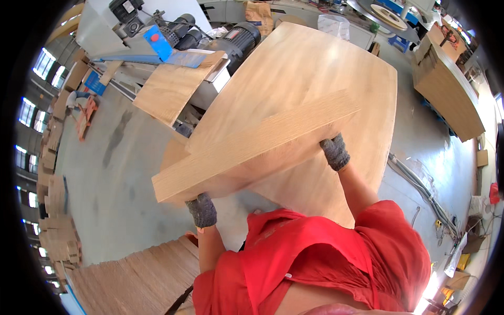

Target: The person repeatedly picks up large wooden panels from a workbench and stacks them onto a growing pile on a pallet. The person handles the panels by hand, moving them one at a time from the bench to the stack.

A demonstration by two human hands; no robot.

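Observation:
With both arms stretched forward, I hold a long, thick wood-grain board [257,137] that slants from lower left to upper right. Whether it is one piece or several boards pressed together, I cannot tell. My left hand [202,211], in a dark grey knit glove, is closed on its near lower-left side. Farther right, my right hand [335,151] in a matching glove grips the near side by the other end. Both hands' fingertips are partly hidden by the board. Beneath and beyond it lies a large table [310,58] with a pale wood-grain top, partly covered by the board.
A machine with dark motors [241,39] and a blue control panel [157,43] stands at the far left, a wooden panel [178,86] on it. Stacked boards [131,278] lie at my lower left, another stack [446,84] at far right. Cables [428,191] run along the right-hand floor.

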